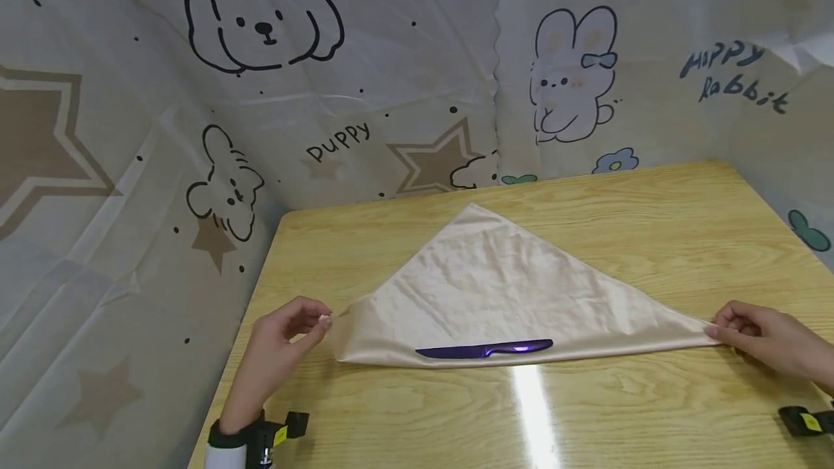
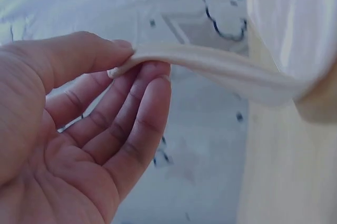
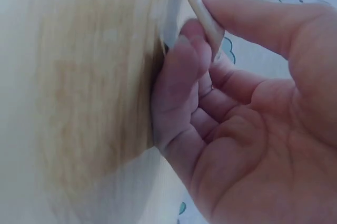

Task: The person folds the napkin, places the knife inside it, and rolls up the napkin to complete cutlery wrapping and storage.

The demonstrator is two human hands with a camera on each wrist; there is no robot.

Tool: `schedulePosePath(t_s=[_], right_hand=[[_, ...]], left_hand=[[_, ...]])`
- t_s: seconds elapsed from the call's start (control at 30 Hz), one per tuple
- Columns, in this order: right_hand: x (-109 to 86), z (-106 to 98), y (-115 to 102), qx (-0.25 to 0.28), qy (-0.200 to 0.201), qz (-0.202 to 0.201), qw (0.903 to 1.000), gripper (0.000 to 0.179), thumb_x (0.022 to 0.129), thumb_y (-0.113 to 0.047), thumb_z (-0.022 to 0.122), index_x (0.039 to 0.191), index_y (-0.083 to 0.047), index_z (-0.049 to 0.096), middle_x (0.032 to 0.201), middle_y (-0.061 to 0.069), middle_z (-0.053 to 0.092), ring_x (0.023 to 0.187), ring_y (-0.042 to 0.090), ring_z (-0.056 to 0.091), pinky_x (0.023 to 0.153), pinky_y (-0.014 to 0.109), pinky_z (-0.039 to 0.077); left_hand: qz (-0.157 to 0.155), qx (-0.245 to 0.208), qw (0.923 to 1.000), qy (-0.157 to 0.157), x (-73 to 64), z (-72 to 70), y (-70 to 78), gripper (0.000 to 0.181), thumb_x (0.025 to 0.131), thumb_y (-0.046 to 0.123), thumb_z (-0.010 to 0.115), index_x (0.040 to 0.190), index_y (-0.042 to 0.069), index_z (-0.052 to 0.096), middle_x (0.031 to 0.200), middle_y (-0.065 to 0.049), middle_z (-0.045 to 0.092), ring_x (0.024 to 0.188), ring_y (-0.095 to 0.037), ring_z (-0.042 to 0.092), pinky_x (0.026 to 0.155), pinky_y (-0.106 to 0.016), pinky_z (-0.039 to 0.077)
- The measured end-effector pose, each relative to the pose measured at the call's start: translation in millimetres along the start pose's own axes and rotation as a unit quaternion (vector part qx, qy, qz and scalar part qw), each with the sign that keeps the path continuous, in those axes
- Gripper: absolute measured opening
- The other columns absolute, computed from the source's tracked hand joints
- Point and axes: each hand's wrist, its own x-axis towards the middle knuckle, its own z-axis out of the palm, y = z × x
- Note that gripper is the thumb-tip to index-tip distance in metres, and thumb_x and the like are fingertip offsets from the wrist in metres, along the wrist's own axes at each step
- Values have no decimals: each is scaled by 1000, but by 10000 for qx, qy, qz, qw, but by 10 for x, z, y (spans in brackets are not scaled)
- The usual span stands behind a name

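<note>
A cream satin cloth (image 1: 482,281), folded into a wide triangle, lies on the wooden table with its peak pointing away from me. Along its long near edge rests a purple table knife (image 1: 485,349), blade to the left and handle to the right. My left hand (image 1: 287,342) pinches the cloth's left corner between thumb and fingertips, and in the left wrist view the cloth (image 2: 210,68) stretches off from that pinch in a narrow strip. At the far right, my right hand (image 1: 765,335) pinches the opposite corner, low over the tabletop.
The pale wood table (image 1: 625,411) carries a bright light reflection in front of the knife. Behind and to the left, a printed curtain (image 1: 417,78) with cartoon animals and stars closes the table in. Black straps (image 1: 237,433) circle the wrists.
</note>
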Motion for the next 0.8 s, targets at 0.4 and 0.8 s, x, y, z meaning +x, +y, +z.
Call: schedulePosePath(t_s=[0.4, 0.8], right_hand=[[14, -60, 60, 625, -679, 208, 9955, 42, 97, -35, 57, 115, 4, 58, 75, 3, 55, 59, 13, 49, 52, 26, 44], [2, -87, 58, 618, -663, 33, 9959, 31, 98, -28, 56, 108, 1, 61, 76, 3, 55, 59, 11, 47, 52, 25, 44]], left_hand=[[1452, 67, 9880, -518, 446, 643, 887, 12, 85, 7, 70, 93, 15, 68, 89, 6, 63, 74, -3, 58, 65, -31, 56], [2587, 1144, 9311, -2302, 560, 1835, 1378, 25, 79, -5, 58, 95, 10, 69, 83, 2, 53, 64, -3, 45, 55, -12, 39]])
